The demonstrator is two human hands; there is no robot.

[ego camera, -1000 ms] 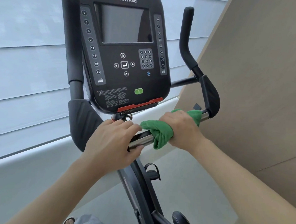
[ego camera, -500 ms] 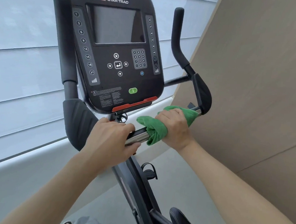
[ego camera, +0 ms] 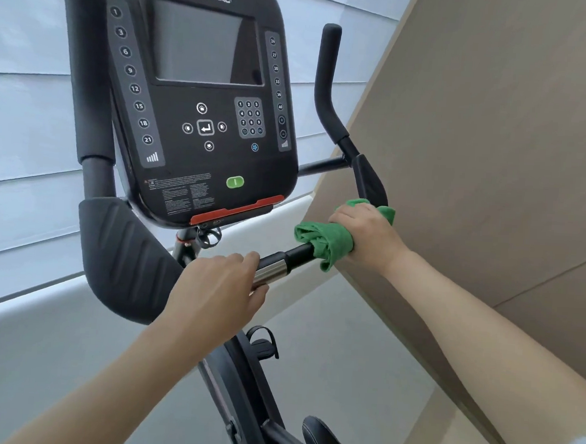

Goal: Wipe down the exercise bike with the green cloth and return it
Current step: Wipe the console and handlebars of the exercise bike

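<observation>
The right hand [ego camera: 366, 236] squeezes the soft, bunched green cloth [ego camera: 324, 241] around the round handlebar [ego camera: 282, 262]; the left hand [ego camera: 219, 286] grips shiny metal.

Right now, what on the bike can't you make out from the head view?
- Handlebar under the green cloth: covered by the cloth and right hand.
- Left hand fingers: curled out of sight.
- Seat: cut off by the bottom edge.
- Console warning text: too small to read.
</observation>
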